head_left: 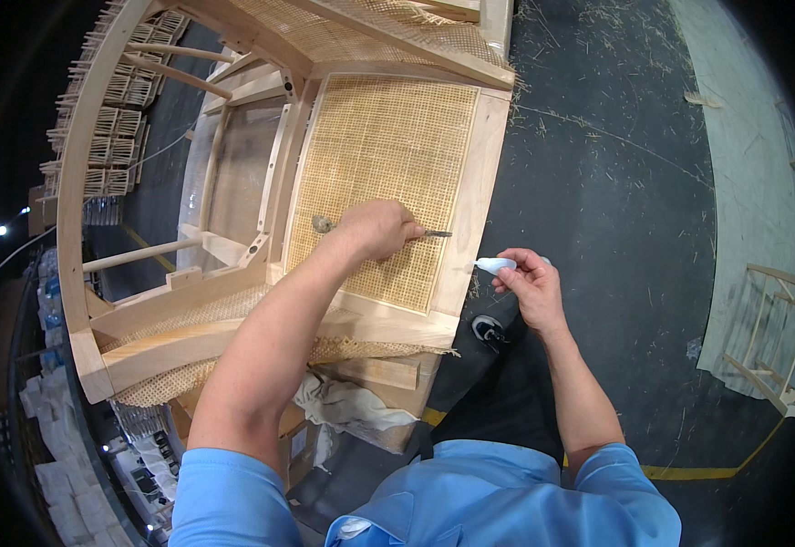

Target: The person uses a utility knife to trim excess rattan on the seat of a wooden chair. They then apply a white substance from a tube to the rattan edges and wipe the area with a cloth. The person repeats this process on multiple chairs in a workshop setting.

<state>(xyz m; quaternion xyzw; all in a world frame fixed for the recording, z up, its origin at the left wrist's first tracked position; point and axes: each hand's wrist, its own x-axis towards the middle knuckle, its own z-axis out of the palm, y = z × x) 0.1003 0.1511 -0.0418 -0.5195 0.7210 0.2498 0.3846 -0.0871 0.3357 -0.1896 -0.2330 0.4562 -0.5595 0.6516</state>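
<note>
My left hand (377,228) is closed around a tool lying across the cane webbing panel (388,137). The tool's knobbed, worn handle end (323,223) sticks out on one side and its dark, narrow metal tip (438,233) on the other; whether it is a chisel or a screwdriver I cannot tell. That tip points at the panel's right edge, by the pale wooden frame (484,182). Beyond the frame's right side, my right hand (532,284) pinches a small white squeeze bottle (496,265), its thin nozzle directed left toward the wood.
The wooden chair frame (74,182) rises on the left, with loose cane edges (170,383) hanging below. A white cloth (352,406) lies near my body. Cane scraps litter the dark floor (607,201). Another wooden frame (762,365) stands far right; bundled wooden parts (115,137) are stacked far left.
</note>
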